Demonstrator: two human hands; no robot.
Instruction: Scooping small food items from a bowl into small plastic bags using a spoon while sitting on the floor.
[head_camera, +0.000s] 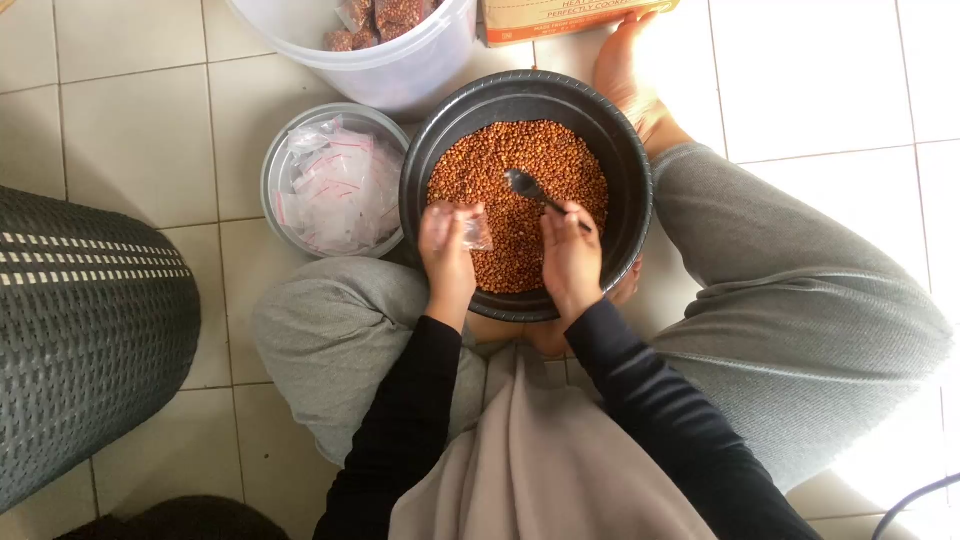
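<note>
Person seated cross-legged on a pale tiled floor (140, 150), seen from above; grey trousers over both knees, black long sleeves, a beige cloth hanging down the front between the arms.

Left hand (447, 250) over the near-left rim of the bowl; fingers closed on a small clear plastic bag (476, 232), pinching it at its top so that it hangs just above the grains.

Right hand (571, 258) beside it, close but not touching; fingers curled shut around the handle of a dark spoon (527, 186); spoon head points away from the body and lies over the middle of the grains; whether it touches them cannot be told.

Both hands work over a wide round black bowl (626, 150) held between the knees on the floor; filled about halfway with small reddish-brown grains (500, 170), surface uneven.

Left of the black bowl, touching or nearly touching its rim: a smaller round grey metal bowl (274, 165) holding a loose heap of empty clear plastic bags with red strips (338, 188).

Far left: a dark woven basket (80, 330) with pale stripes, cut off by the frame edge.

Farther off, beyond both bowls: a large translucent white plastic tub (400, 70) with filled packets of the same reddish-brown grains (385, 15) inside; right of it, a bare foot (625, 70) resting by the black bowl's far rim, and the edge of a tan cardboard box (560, 18).
</note>
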